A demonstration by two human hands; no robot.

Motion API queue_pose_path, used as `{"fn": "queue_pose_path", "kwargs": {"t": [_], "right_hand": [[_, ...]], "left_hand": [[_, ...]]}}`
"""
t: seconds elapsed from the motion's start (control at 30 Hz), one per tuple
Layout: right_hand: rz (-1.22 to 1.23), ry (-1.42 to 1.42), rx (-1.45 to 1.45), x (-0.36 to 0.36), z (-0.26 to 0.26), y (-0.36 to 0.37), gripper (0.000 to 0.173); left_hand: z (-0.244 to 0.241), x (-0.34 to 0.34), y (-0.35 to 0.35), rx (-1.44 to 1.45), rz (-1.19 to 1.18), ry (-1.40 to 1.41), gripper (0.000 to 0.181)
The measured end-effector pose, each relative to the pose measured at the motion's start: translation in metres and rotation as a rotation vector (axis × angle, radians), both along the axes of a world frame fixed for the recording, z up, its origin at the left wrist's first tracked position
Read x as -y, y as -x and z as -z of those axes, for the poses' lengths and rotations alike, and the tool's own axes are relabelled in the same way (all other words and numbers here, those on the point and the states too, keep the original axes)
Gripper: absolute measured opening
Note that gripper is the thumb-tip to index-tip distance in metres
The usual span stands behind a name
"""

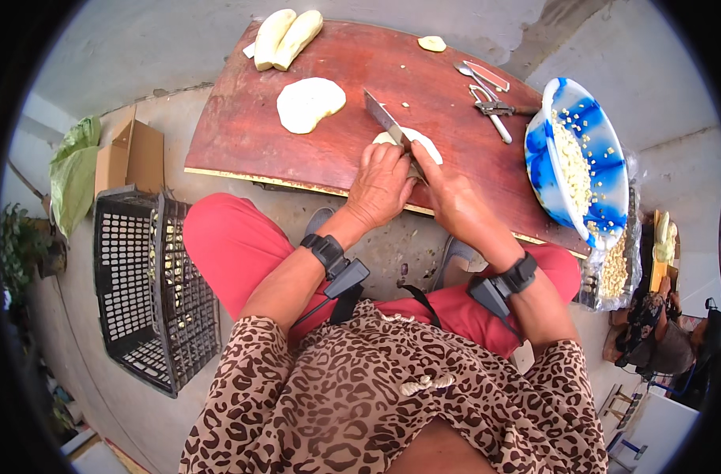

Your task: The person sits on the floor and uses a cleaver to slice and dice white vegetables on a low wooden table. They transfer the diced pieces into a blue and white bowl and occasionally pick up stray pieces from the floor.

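Note:
My right hand grips a cleaver-like kitchen knife, its index finger laid along the blade. The blade stands across a pale peeled slice near the front edge of the red wooden table. Bent fingers of my left hand press on the slice beside the blade; what lies under them is partly hidden. A stack of pale round slices rests to the left. Two peeled, elongated pale vegetables or roots lie at the far left corner, and a small offcut near the far edge.
A blue-and-white basin of small pale cubes stands at the table's right. Peelers and a metal tool lie beside it. A black plastic crate and a cardboard box are on the floor at left. Another person sits far right.

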State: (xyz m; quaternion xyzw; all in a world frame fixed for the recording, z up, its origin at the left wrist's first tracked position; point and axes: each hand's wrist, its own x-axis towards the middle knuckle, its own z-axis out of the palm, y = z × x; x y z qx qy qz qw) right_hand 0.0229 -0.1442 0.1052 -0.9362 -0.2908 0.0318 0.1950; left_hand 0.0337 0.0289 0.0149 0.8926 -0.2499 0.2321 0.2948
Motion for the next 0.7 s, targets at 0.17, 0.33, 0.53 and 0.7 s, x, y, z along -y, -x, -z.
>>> {"fn": "queue_pose_path", "kwargs": {"t": [0.17,0.33,0.53,0.7], "right_hand": [[-0.026,-0.135,0.078,-0.006,0.017,-0.016,0.077],[0.019,-0.153,0.032,0.002,0.007,-0.01,0.075],[0.079,-0.056,-0.15,0.012,-0.024,0.015,0.065],[0.011,-0.059,-0.046,0.01,-0.026,0.021,0.064]], "left_hand": [[-0.005,-0.004,0.001,-0.004,0.043,0.0,0.039],[-0.002,-0.008,0.006,0.028,-0.003,0.025,0.041],[-0.002,-0.007,0.007,0.001,-0.027,-0.008,0.038],[-0.003,-0.006,0.006,0.006,-0.023,-0.001,0.037]]}}
